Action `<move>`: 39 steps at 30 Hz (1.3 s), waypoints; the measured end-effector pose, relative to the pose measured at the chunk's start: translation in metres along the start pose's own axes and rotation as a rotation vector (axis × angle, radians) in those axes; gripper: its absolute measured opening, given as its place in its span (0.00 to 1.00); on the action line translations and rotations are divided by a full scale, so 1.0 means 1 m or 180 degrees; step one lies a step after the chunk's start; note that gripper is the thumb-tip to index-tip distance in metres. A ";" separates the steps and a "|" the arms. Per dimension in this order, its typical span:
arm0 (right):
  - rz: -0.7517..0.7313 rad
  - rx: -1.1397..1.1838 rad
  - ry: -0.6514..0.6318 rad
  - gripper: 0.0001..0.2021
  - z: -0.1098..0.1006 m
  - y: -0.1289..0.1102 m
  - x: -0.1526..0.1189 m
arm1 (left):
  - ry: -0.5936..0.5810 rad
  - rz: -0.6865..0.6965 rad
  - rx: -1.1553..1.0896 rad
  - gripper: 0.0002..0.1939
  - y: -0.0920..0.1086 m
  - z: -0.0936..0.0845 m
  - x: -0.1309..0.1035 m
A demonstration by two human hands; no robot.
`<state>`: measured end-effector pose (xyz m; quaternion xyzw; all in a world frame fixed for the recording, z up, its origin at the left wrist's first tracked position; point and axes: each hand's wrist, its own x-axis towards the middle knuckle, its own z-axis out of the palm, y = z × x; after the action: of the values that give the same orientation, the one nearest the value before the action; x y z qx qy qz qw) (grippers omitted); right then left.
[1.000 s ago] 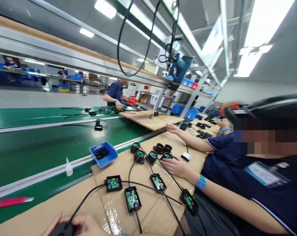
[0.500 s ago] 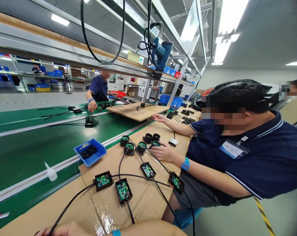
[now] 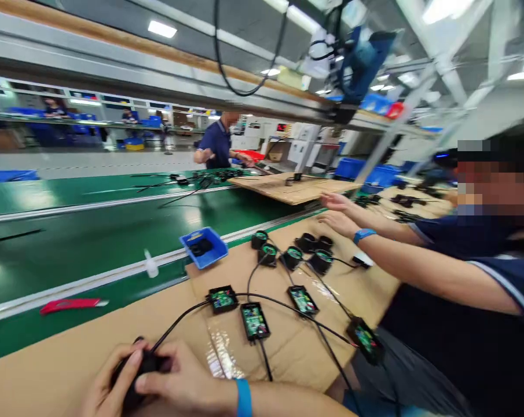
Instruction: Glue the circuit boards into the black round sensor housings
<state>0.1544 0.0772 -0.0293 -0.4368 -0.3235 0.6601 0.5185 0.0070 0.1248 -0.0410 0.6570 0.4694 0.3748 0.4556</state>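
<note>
Above the brown cardboard-covered counter (image 3: 48, 360), our left hand (image 3: 102, 383) and right hand (image 3: 187, 376) wrap fingers around a rounded black housing (image 3: 147, 365), likely light, stiff plastic, best gripped by its sides, not its black cable (image 3: 180, 322)

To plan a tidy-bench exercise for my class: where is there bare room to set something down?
Free: cardboard between the red knife and the dark held part; green surface between the white bottle and the far rail. Crowded: the cardboard's middle, where open circuit boxes, round black housings and cables cluster.
</note>
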 end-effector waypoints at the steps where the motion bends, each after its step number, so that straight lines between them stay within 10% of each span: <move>1: -0.0001 0.0017 -0.0015 0.31 0.000 0.001 -0.002 | 0.0001 -0.0075 -0.0123 0.26 0.008 0.002 -0.003; 11: 0.0419 -0.0051 -0.0254 0.28 -0.010 -0.003 -0.014 | 0.0030 -0.0698 -0.0873 0.34 0.034 0.008 -0.012; 27: 0.0401 -0.0032 -0.0168 0.23 -0.005 -0.003 -0.019 | -0.0231 -0.0366 -0.0876 0.12 0.043 0.008 -0.019; 39: 0.0577 -0.0084 -0.0045 0.26 -0.007 -0.010 -0.018 | -0.0215 -0.0884 -0.1022 0.27 0.045 0.002 -0.014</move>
<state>0.1668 0.0622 -0.0189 -0.4663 -0.2950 0.7031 0.4486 0.0178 0.1040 0.0004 0.5173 0.4741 0.3560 0.6171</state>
